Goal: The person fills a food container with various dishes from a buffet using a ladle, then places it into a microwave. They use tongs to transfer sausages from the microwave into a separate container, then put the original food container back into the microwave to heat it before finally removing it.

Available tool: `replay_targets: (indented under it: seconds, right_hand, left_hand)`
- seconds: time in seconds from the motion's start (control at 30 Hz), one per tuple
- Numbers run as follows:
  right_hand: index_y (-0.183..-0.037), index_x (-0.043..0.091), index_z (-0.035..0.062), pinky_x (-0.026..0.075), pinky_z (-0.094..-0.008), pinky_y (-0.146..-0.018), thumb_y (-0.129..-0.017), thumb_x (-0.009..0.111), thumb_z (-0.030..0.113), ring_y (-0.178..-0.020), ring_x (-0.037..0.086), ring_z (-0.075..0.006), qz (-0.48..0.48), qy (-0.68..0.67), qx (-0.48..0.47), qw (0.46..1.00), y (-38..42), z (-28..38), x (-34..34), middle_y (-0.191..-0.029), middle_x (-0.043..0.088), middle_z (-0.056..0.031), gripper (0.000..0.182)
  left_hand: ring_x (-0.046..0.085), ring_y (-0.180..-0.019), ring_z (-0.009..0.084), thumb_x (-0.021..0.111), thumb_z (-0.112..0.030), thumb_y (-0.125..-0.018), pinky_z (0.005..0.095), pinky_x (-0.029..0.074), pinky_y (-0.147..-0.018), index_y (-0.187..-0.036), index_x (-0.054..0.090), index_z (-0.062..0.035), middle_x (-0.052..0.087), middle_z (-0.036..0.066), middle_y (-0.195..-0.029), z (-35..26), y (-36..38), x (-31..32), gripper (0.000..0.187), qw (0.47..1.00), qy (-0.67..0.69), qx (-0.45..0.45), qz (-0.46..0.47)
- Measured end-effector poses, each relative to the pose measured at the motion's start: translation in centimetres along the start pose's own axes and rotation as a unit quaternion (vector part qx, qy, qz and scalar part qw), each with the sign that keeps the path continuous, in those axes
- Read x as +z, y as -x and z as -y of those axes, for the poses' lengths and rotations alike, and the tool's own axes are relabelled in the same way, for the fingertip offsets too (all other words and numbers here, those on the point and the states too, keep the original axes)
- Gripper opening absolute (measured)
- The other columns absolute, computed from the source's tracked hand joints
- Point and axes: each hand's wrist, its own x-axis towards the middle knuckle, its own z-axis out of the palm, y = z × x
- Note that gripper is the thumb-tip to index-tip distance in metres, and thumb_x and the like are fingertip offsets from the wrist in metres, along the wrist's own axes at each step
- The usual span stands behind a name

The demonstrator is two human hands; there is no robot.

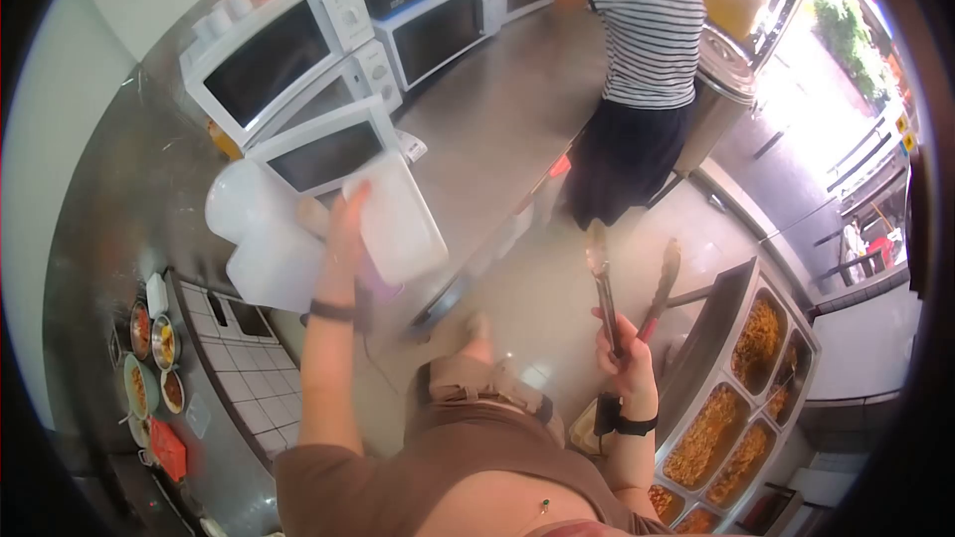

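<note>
My left hand (345, 229) is stretched out over the near end of the steel counter. Its fingers lie on the left edge of a white rectangular tray (403, 224) and grip it; part of the grip is hidden. Close on its left are cloudy white plastic pieces (264, 239), whose kind I cannot make out. Under the tray shows a blurred purple thing (382, 285). In my right hand (627, 366) is a pair of metal tongs (607, 303) with a red grip, its arms spread and tips pointing away from me. Nothing is between the tips.
Microwaves (264, 60) line the counter (487, 89). A person in a striped top (642, 30) stands ahead by a large metal pot (726, 65). To my right are food pans (706, 433) in a steel serving unit; bowls (139, 388) stand on the left.
</note>
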Motion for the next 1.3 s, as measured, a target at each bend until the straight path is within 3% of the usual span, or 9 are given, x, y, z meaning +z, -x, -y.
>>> replay_targets:
  seconds: [0.13,0.37,0.5,0.57,0.7,0.77,1.0,1.2,1.3]
  right_hand:
    - [-0.126,0.042,-0.0057,0.021,-0.0185,-0.040,-0.074,0.066,0.053,-0.044,0.030,-0.0042,-0.026,-0.031,0.032,0.999,-2.3,0.1,-2.3,-0.072,0.044,0.0008,0.082]
    - [-0.129,0.039,-0.0063,0.021,-0.0185,-0.040,-0.073,0.069,0.038,-0.044,0.031,-0.0038,-0.051,-0.001,0.060,0.997,-13.3,2.9,-5.3,-0.071,0.044,0.0018,0.077]
    - [-0.132,0.037,-0.0065,0.021,-0.0185,-0.041,-0.074,0.068,0.029,-0.045,0.031,-0.0033,-0.027,0.015,0.084,0.996,-22.3,5.8,-4.4,-0.072,0.044,0.0021,0.074]
    - [-0.131,0.038,-0.0055,0.021,-0.0182,-0.043,-0.076,0.065,0.020,-0.047,0.030,-0.0028,0.055,0.059,0.123,0.989,-29.8,7.3,-3.9,-0.071,0.042,0.0028,0.067]
    - [-0.131,0.039,-0.0050,0.020,-0.0185,-0.044,-0.078,0.064,0.021,-0.048,0.029,-0.0031,0.149,0.040,0.155,0.976,-37.8,8.8,-2.1,-0.070,0.039,0.0033,0.064]
    - [-0.130,0.039,-0.0052,0.020,-0.0188,-0.044,-0.079,0.063,0.021,-0.049,0.029,-0.0032,0.190,0.023,0.168,0.967,-41.3,9.0,-1.3,-0.070,0.039,0.0033,0.063]
    - [-0.131,0.037,-0.0059,0.021,-0.0189,-0.043,-0.080,0.063,0.024,-0.048,0.029,-0.0037,0.260,0.016,0.228,0.938,-48.3,11.7,-2.3,-0.069,0.038,0.0034,0.064]
    - [-0.129,0.040,-0.0078,0.021,-0.0174,-0.042,-0.079,0.064,0.038,-0.047,0.030,-0.0040,0.292,0.084,0.233,0.924,-53.2,15.3,-4.1,-0.070,0.040,0.0020,0.072]
    - [-0.128,0.040,-0.0082,0.021,-0.0175,-0.041,-0.078,0.065,0.044,-0.047,0.030,-0.0038,0.326,0.077,0.231,0.913,-55.8,14.5,-3.9,-0.070,0.040,0.0021,0.077]
  left_hand:
    - [0.062,-0.085,0.0245,0.057,-0.025,-0.083,0.0336,0.051,-0.075,-0.106,0.056,0.0020,0.062,0.012,-0.095,-0.1,-11.2,-2.8,0.035,0.997,0.070,-0.005,-0.014]
    - [0.063,-0.087,0.0282,0.054,-0.030,-0.081,0.0362,0.052,-0.076,-0.108,0.056,0.0033,0.063,0.016,-0.096,-2.3,-14.0,-1.3,0.043,0.993,0.102,-0.021,-0.060]
    - [0.062,-0.094,0.0302,0.053,-0.025,-0.084,0.0379,0.050,-0.084,-0.116,0.052,0.0061,0.061,0.018,-0.108,-7.4,-14.1,1.0,0.044,0.986,0.079,0.065,-0.131]
    - [0.062,-0.094,0.0275,0.050,-0.022,-0.089,0.0382,0.049,-0.089,-0.118,0.052,0.0051,0.061,0.017,-0.109,-11.6,-14.8,4.9,0.039,0.981,0.156,0.108,-0.049]
    - [0.062,-0.092,0.0234,0.051,-0.022,-0.092,0.0372,0.049,-0.088,-0.117,0.053,0.0037,0.062,0.015,-0.107,-15.2,-19.4,6.5,0.036,0.978,0.149,0.125,-0.079]
    - [0.062,-0.091,0.0199,0.054,-0.023,-0.091,0.0340,0.051,-0.085,-0.116,0.054,0.0029,0.063,0.012,-0.106,-16.1,-24.2,4.2,0.036,0.991,0.110,0.060,-0.055]
    - [0.062,-0.088,0.0161,0.057,-0.026,-0.090,0.0278,0.050,-0.076,-0.113,0.056,0.0032,0.063,0.009,-0.102,-16.0,-33.2,5.8,0.037,0.957,-0.043,0.210,-0.194]
    - [0.060,-0.088,0.0129,0.056,-0.026,-0.091,0.0276,0.049,-0.076,-0.112,0.056,0.0022,0.062,0.007,-0.101,-15.3,-32.4,7.9,0.035,0.923,-0.143,0.230,-0.274]
    - [0.059,-0.089,0.0127,0.055,-0.025,-0.091,0.0281,0.049,-0.077,-0.111,0.057,0.0009,0.062,0.006,-0.101,-14.3,-26.3,8.9,0.033,0.924,-0.194,0.187,-0.271]
